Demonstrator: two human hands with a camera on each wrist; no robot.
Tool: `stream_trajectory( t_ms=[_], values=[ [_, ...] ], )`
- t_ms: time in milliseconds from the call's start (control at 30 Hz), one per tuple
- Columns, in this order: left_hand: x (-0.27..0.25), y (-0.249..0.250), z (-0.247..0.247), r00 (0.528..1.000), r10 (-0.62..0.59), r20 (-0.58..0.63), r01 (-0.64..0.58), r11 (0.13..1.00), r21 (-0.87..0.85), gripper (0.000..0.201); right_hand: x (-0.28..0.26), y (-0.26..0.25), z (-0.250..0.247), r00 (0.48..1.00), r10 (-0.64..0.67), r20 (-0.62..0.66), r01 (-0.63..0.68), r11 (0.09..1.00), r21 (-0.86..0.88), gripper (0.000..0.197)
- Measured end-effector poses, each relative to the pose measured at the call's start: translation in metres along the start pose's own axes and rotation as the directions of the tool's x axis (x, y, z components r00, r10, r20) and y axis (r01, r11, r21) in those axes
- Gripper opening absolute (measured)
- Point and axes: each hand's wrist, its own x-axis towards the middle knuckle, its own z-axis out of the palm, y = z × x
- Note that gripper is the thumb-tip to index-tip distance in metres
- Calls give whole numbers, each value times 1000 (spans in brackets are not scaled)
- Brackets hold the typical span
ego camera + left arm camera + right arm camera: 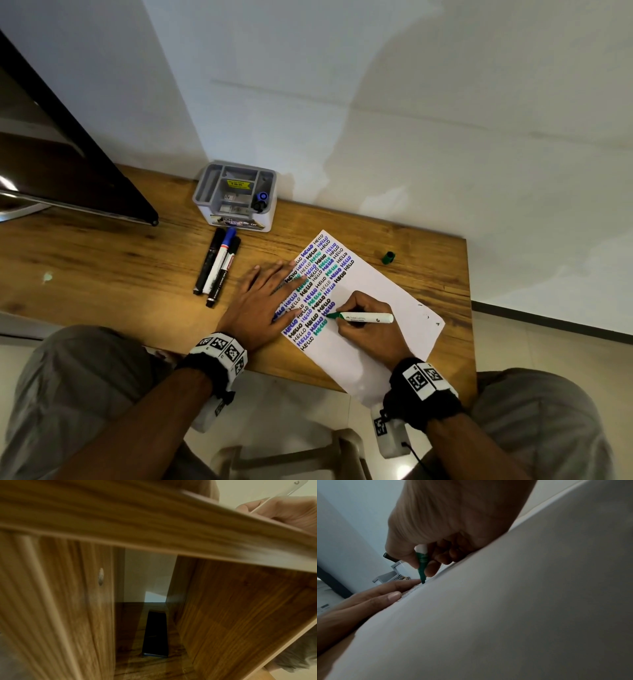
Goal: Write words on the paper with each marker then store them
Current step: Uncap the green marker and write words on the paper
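A white paper (383,301) lies slanted on the wooden desk (102,274), its left part filled with rows of "HELLO" in black, blue, purple and green. My right hand (363,318) grips a white marker with a green tip (368,317), the tip touching the paper (505,615) among the words; the marker's green tip (421,569) also shows in the right wrist view. My left hand (263,301) lies flat with straight fingers on the paper's left edge. Three capped markers (217,267) lie side by side left of the paper. The green cap (388,257) lies beyond the paper.
A grey desk organiser (236,195) stands at the back against the wall, with a blue-capped marker (262,198) upright in its right slot. A dark monitor (68,164) overhangs the desk's left. In the left wrist view a dark phone (155,634) lies on a shelf under the desk.
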Motion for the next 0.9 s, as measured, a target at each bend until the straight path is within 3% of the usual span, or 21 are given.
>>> stream_trajectory(
  t_ms=[500, 700, 900],
  values=[
    [0, 0, 0, 1000, -1, -11, 1, 1000, -3, 61, 2, 7, 0, 999, 3, -33, -3, 1000, -4, 16],
    [0, 0, 0, 1000, -3, -14, 3, 1000, -8, 60, 1, 5, -2, 999, 8, -49, -8, 1000, 3, 29],
    [-1, 1, 0, 1000, -5, -11, 5, 1000, -7, 60, 1, 8, -1, 999, 20, -48, -20, 1000, 2, 16]
  ],
)
